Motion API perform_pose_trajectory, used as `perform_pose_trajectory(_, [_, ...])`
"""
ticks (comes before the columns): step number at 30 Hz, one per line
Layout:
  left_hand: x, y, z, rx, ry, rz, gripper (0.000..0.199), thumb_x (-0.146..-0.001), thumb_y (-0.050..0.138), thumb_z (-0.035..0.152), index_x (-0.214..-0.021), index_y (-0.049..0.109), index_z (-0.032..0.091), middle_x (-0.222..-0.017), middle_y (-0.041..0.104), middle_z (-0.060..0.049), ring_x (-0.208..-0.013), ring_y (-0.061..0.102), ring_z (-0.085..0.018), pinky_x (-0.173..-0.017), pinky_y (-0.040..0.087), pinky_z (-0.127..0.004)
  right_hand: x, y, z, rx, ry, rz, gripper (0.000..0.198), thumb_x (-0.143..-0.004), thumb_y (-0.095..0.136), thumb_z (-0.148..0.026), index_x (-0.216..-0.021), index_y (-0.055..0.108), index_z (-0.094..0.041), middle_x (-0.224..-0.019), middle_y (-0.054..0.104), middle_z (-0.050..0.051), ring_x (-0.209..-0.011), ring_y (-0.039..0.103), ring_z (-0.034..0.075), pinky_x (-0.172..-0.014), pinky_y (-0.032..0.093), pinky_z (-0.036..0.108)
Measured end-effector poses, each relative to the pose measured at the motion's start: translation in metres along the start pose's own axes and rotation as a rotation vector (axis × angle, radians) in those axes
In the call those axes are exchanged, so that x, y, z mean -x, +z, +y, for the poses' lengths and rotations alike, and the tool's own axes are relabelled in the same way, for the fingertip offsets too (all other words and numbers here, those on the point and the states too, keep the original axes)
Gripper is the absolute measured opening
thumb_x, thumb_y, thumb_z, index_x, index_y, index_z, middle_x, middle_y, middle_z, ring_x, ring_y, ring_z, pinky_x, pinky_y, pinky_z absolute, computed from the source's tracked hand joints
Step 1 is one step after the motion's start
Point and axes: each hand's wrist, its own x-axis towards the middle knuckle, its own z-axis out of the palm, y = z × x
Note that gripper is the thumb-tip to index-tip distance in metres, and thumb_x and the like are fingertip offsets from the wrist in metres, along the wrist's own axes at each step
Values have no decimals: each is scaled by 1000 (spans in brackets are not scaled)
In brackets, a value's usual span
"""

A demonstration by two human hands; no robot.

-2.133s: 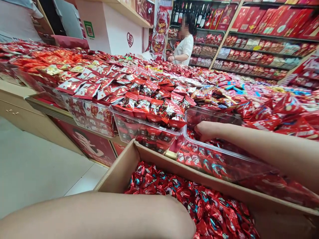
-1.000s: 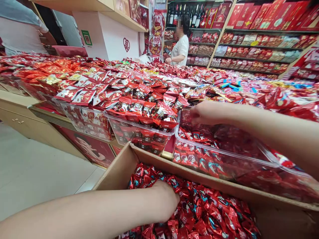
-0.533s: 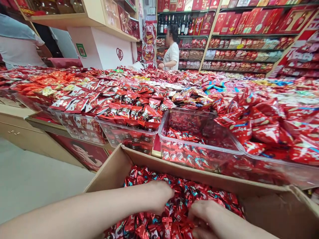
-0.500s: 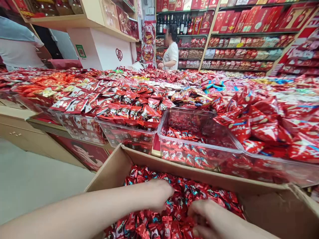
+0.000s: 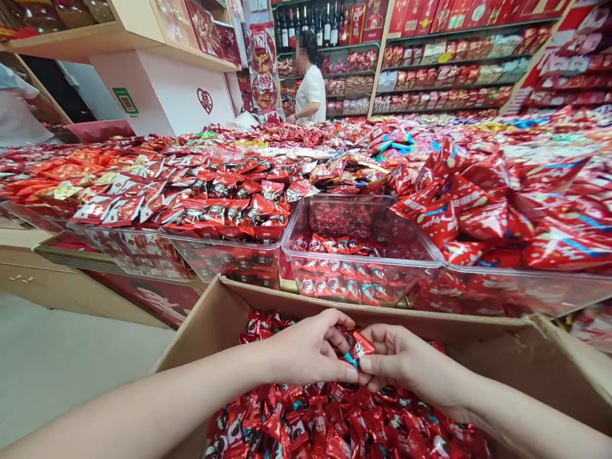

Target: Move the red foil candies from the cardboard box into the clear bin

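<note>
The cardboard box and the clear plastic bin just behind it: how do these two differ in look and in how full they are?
The cardboard box is brown and opaque; the clear plastic bin shows its sweets through the wall. The box is heaped with red wrapped candies, while the bin holds only a low layer. Both hands, left and right, are over the box, together pinching one candy; none is at the bin. Both hold red-wrapped sweets.

- A clear plastic bin (image 5: 356, 255) sits at the desk's near edge, with a shallow layer of red wrapped sweets.
- Left of it, a second clear bin (image 5: 224, 245) is heaped with red-and-black packets.
- Large red packets (image 5: 482, 210) pile up toward the desk's right edge.
- A person in a white top (image 5: 310, 89) stands beyond the desk's far edge.
- Wall shelves (image 5: 454, 70) carry red boxes; dark bottles (image 5: 325, 25) stand in a row on top.
</note>
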Motion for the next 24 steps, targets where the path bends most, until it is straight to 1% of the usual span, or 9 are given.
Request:
perform_pose_trajectory(3, [1,2,-1,-39,-69,45,48,-63,62,18,-107,42,19,-73,51,5,-54,49,-8,-48,35,-21,-2,2,1,6,25,-38,30,-72,65,-31,-88,47,-13,-71,58,1,-66,57,12,-64,45,28])
perform_pose_trajectory(6, [1,0,-2,-123,-141,-9,47,-61,63,18,-102,42,19,-65,50,7,-53,47,-9,-48,35,-22,-3,4,5,138,-2,-35,21,-73,61,-25,-83,47,-14,-69,53,-2,-61,51,10,-58,42,24])
perform_pose_trajectory(8, [2,-4,-2,-214,-146,-43,39,-61,63,21,-96,44,19,-67,49,7,-56,44,-9,-50,35,-22,-1,6,9,245,-100,-27,18,-71,58,-15,-84,46,-16,-72,51,-2,-63,48,9,-58,40,22])
perform_pose_trajectory(10, [2,-11,-1,-261,-137,-78,29,-61,62,21,-86,47,19,-67,48,7,-57,42,-9,-51,34,-22,4,8,11,424,-229,-38,30,-71,51,-8,-97,45,-20,-77,52,-2,-67,49,10,-60,41,21])
perform_pose_trajectory(13, [4,-21,2,-251,-141,-173,16,-61,62,19,-68,48,18,-58,44,8,-52,38,-8,-49,29,-22,13,10,8,877,-475,-31,50,-75,42,-2,-119,38,-26,-105,52,4,-91,52,13,-80,43,24])
perform_pose_trajectory(15, [4,-25,4,-214,-150,-258,14,-62,61,18,-61,47,17,-53,41,8,-50,36,-7,-48,28,-22,17,12,2,1113,-615,-46,47,-78,38,-2,-120,42,-25,-122,45,8,-108,46,14,-90,40,24])
perform_pose_trajectory(20, [3,-27,2,-29,-195,-434,32,-55,73,35,-76,55,19,-60,52,7,-55,50,-9,-57,41,-24,23,16,-12,1444,-761,-101,30,-89,36,-15,-112,54,-20,-111,58,8,-97,55,18,-81,46,28])
perform_pose_trajectory(22, [2,-28,2,54,-185,-467,42,-54,74,41,-86,55,21,-69,56,5,-57,54,-9,-60,43,-25,34,16,-22,1439,-772,-115,31,-89,35,-17,-111,56,-22,-102,63,7,-86,58,19,-76,47,31])
perform_pose_trajectory(24, [2,-29,2,105,-161,-480,41,-61,72,38,-93,54,22,-77,57,3,-60,56,-9,-61,43,-25,50,14,-39,1295,-682,-77,26,-87,42,-23,-105,60,-28,-96,64,6,-83,58,20,-74,46,32])
